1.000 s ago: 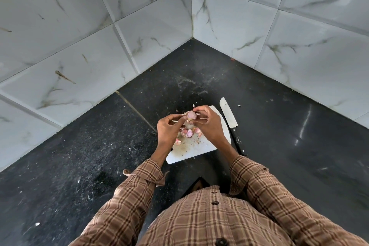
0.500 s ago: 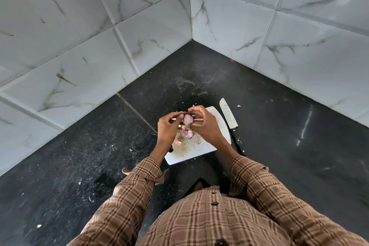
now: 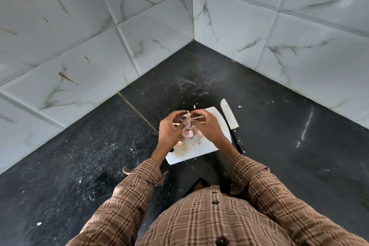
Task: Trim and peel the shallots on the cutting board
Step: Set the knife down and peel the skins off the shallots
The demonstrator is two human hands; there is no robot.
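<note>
Head view: shallot (image 3: 187,125) now lower between the hands, skin strips pulled outward | black counter (image 3: 279,126), marble-tiled corner walls (image 3: 99,46) | left hand (image 3: 171,130) and right hand (image 3: 207,128) both pinching it above the white cutting board (image 3: 191,152); knife (image 3: 229,116) just right of the board.

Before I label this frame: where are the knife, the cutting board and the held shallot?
knife (image 3: 229,114), head view, middle of the blade.
cutting board (image 3: 201,149), head view, bare near part.
shallot (image 3: 187,125), head view, pink bulb between the hands.

Pink shallot (image 3: 187,125) held above peels strewn on white cutting board (image 3: 201,149).
</note>
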